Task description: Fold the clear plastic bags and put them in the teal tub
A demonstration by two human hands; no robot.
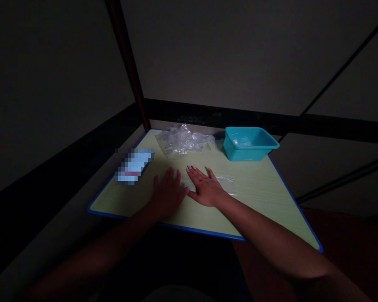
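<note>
My left hand (166,193) lies flat on the pale green table (258,197), fingers stretched forward. Beside it my right hand (204,188) rests palm down on a flat clear plastic bag (227,184), fingers spread; the bag sticks out to the right of the hand. The two thumbs nearly touch. Neither hand grips anything.
A heap of crumpled clear plastic bags (183,139) lies at the table's far middle. A turquoise plastic tub (249,144) stands at the far right with something pale inside. A blurred bluish object (134,166) lies at the left. The table has a blue edge; the room is dim.
</note>
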